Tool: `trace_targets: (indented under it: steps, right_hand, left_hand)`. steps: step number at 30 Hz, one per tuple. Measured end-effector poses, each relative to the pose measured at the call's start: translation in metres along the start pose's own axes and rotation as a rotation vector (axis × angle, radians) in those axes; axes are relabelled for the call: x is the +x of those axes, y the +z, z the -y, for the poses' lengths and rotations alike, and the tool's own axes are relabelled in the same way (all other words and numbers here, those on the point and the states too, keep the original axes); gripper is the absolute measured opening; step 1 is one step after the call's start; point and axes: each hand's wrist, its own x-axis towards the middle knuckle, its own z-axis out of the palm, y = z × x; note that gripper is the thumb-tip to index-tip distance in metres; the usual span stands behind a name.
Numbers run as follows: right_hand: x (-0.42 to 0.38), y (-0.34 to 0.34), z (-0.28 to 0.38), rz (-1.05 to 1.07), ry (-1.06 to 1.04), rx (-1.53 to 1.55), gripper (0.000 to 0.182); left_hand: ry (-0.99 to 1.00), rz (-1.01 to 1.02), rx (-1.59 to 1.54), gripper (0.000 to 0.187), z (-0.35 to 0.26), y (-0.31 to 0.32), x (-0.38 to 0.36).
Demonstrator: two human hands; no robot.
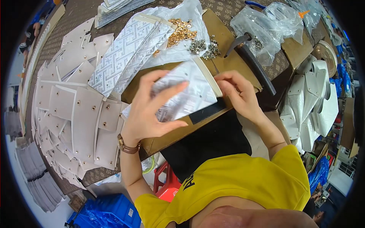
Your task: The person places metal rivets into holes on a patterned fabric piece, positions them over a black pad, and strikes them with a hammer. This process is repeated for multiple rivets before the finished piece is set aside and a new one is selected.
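Observation:
A silver-white panel with a line pattern [190, 93], small dark dots and a cream edge is tilted up over the cardboard-covered work surface. My left hand [146, 106], a watch on its wrist, grips the panel from the left with thumb and fingers spread across it. At the panel's right edge is my right hand [239, 93], its thumb and fingertips pinched together; what they hold, if anything, is hidden. Behind the panel lie gold-coloured studs [180, 33] and silver-coloured studs [201, 46]. More patterned panels [127, 51] are stacked to the left.
Many cream panels with studs [81, 117] overlap across the left side. A dark-handled hammer [254, 68] rests at the cardboard's right edge, near clear plastic bags [258, 30]. White pieces [310, 102] hang at right. Below stand a blue crate [110, 212] and red stool [167, 182].

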Motion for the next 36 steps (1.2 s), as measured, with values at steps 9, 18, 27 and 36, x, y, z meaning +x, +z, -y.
trace_targets:
  steps: [9,18,27,36]
  right_hand:
    - [-0.019,-0.003,0.0,0.1,0.169,0.027,0.021]
    - [-0.018,-0.003,0.0,0.096,0.089,-0.099,0.02]
    - [-0.014,-0.002,0.0,0.1,0.088,-0.145,0.021]
    - [-0.002,-0.013,-0.001,0.159,-0.031,-0.247,0.019]
  left_hand:
    - [-0.039,0.281,0.032,0.078,-0.009,0.015,-0.001]
    - [-0.029,0.333,0.175,0.066,-0.013,0.024,0.0]
    - [-0.029,0.306,0.173,0.068,-0.013,0.026,0.001]
    - [-0.055,0.305,0.214,0.067,-0.022,0.026,0.003]
